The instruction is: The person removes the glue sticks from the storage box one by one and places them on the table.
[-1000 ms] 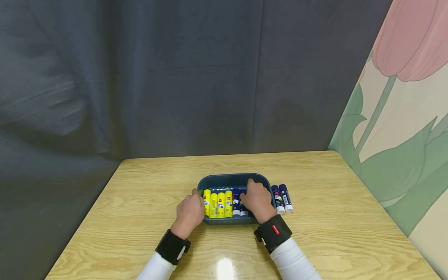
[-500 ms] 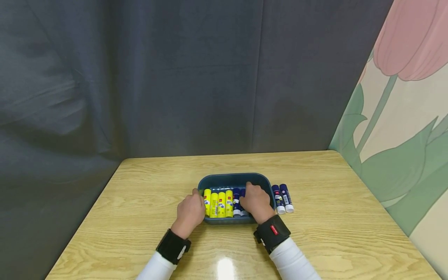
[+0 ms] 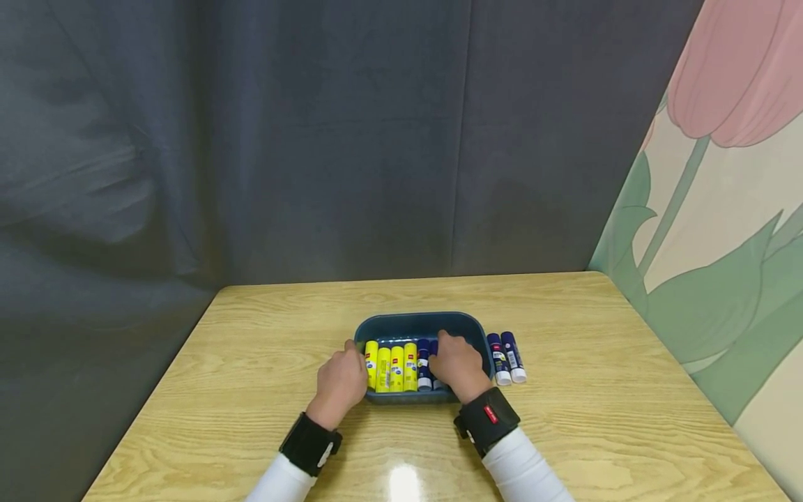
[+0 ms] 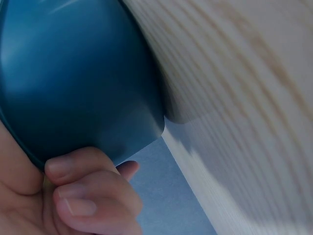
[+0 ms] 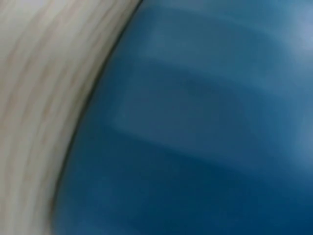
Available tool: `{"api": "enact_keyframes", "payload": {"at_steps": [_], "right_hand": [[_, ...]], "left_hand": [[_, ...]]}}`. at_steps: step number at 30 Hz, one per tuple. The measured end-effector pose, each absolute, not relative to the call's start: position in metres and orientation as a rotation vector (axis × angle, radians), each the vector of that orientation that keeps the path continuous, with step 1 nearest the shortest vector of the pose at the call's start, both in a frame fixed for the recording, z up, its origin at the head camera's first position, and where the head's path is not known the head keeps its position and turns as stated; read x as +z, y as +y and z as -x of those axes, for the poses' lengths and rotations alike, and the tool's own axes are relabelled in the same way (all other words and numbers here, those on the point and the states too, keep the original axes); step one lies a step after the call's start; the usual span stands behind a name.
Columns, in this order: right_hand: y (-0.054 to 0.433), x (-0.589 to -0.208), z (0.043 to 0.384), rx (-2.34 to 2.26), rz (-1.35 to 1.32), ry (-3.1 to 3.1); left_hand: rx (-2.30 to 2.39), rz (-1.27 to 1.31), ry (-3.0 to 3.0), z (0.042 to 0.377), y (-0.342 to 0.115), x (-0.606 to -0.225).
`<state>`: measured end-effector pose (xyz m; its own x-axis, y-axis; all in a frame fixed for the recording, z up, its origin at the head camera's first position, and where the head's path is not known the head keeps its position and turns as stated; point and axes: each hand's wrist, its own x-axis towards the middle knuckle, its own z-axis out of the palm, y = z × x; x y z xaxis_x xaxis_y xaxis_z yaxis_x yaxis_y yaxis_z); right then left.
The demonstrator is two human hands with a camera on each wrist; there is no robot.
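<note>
A dark blue plastic bin (image 3: 408, 325) lies lengthwise on the table. My left hand (image 3: 341, 380) grips its left end; the left wrist view shows curled fingers (image 4: 98, 196) against the bin wall. Inside, several yellow glue sticks (image 3: 396, 369) stand in a row at the left. Beside them is a dark blue glue stick (image 3: 424, 362) with a white end. My right hand (image 3: 460, 362) reaches into the bin and pinches a second dark blue glue stick (image 3: 434, 347), partly hidden by the fingers. Only blurred bin wall (image 5: 186, 161) and table fill the right wrist view.
Two dark blue glue sticks (image 3: 507, 359) lie side by side on the wooden table (image 3: 596, 390), just right of the bin. A dark grey curtain (image 3: 351, 153) hangs behind the table. A wall with a painted tulip (image 3: 734, 70) borders the right side.
My right hand has shifted slightly left and down inside the bin, toward the row of glue sticks. The left hand keeps its place on the bin.
</note>
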<state>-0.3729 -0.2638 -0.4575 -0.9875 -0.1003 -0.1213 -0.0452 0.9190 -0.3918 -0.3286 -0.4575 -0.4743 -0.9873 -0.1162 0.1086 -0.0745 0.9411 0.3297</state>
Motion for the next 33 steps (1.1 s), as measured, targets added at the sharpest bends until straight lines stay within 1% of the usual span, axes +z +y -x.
{"api": "enact_keyframes", "payload": {"at_steps": [18,33], "right_hand": [[-0.266,-0.4577,0.3739,-0.519,0.106,2.914],[-0.2689,-0.4622,0.3751,-0.385,0.171,2.972]], "left_hand": [[-0.501,-0.14,-2.969,0.3279,-0.4576,-0.4747],[-0.508,-0.142,-2.962,0.3279,-0.4575,-0.4738]]}}
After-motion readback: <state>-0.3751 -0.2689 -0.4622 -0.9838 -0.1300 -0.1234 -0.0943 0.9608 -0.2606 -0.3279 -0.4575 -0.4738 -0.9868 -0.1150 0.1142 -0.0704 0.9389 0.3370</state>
